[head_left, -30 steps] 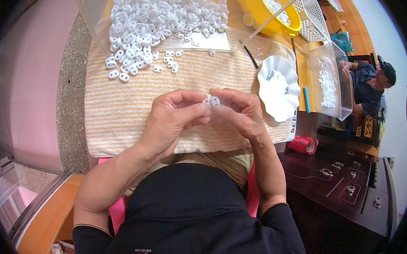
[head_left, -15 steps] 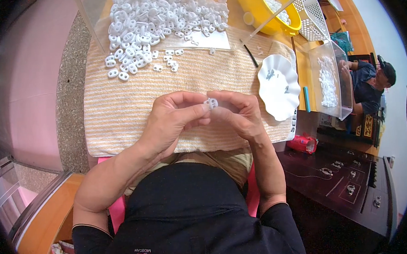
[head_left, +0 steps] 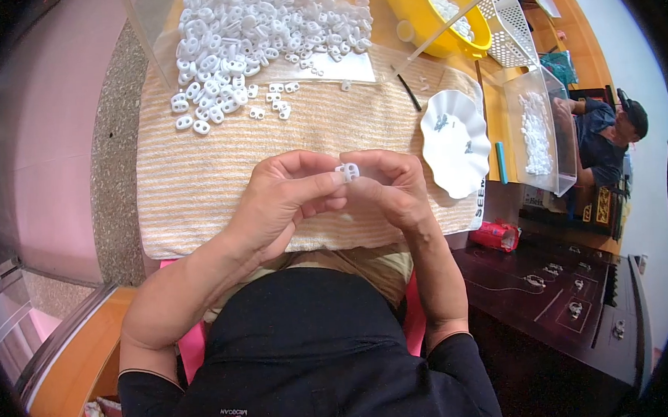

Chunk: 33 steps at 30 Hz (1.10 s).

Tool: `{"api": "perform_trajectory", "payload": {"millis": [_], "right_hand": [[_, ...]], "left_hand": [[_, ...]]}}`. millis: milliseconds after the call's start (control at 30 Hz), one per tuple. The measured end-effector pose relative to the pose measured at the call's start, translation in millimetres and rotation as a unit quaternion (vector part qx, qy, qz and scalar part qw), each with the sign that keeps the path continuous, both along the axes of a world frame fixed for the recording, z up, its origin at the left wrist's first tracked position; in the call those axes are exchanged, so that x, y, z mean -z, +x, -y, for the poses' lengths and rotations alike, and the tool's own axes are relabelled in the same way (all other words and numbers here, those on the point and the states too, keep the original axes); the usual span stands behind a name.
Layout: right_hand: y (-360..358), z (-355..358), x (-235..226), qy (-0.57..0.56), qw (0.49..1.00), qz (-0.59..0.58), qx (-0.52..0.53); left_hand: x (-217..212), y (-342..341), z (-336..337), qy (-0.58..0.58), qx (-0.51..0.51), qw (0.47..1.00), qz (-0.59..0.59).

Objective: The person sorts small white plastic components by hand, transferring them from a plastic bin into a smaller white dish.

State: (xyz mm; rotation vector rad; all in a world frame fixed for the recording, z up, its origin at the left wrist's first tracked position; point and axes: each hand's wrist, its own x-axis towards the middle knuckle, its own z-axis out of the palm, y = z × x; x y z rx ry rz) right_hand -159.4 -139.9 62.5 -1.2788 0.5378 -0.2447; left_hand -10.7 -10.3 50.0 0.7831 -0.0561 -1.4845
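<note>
A small white plastic cord lock with two holes (head_left: 351,171) is held above the striped towel (head_left: 195,194). Thumb and fingertips of my left hand (head_left: 283,192) pinch its left side. My right hand (head_left: 395,185) grips it from the right, its thumb below the piece. Beneath the fingertips shows a tiny pale blurred spot (head_left: 346,218), too small to name. Beyond my hands lies a large heap of similar white cord locks (head_left: 240,42), with several loose ones (head_left: 276,97) spilled onto the towel.
A white wavy-edged dish (head_left: 458,166) stands to the right, near a thin black stick (head_left: 409,93). Farther off are a yellow basin (head_left: 406,13) of white pieces and a clear bin (head_left: 565,171). Another person (head_left: 604,131) sits at the far right.
The cord lock has turned slightly between my fingertips, showing its holes more plainly. A pale spot now shows below my hands. Both hands keep nearly the same place.
</note>
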Motion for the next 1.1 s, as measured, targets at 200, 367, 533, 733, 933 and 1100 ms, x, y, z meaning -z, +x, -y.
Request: {"api": "perform_trajectory", "payload": {"millis": [200,367,533,733,933,1100], "right_hand": [[-1.9,0.3,1.0,-0.001,1.0,0.017,0.006],[-2.4,-1.8,-3.1,0.003,1.0,0.019,0.004],[-0.4,-1.6,-1.9,-0.065,0.995,0.074,-0.009],[-0.8,-5.5,-10.7,-0.076,0.995,0.07,-0.016],[-5.6,-2.2,-7.3,-0.126,0.989,0.067,-0.038],[-4.5,-4.1,-8.6,-0.143,0.987,0.064,-0.038]], "left_hand": [[2.3,0.1,0.6,-0.015,0.016,1.0,-0.023],[4.2,0.2,0.5,-0.027,0.034,0.999,-0.032],[1.3,0.2,0.5,-0.042,0.039,0.998,-0.04],[3.9,-1.2,-0.7,-0.08,0.06,0.994,-0.032],[-1.8,-0.7,-2.4,-0.082,0.074,0.993,-0.039],[-4.4,1.2,-2.9,-0.085,0.08,0.992,-0.038]]}}
